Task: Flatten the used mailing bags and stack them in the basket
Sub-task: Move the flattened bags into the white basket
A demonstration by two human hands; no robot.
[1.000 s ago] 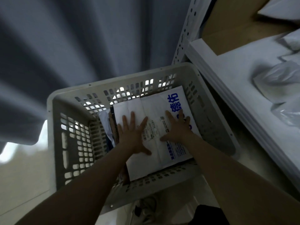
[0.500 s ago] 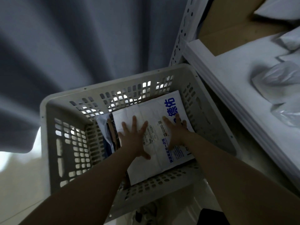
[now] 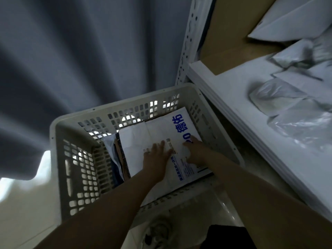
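Head view, white mailing bag point(image 3: 158, 130) w/ blue "德佑", 2 hands pressing, basket point(image 3: 75, 121)

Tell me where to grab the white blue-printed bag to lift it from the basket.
Pinch the white bag by its left long edge, coming from above on the left. It lies flat, right and near edges close to the basket walls; only the left side leaves room for fingers.
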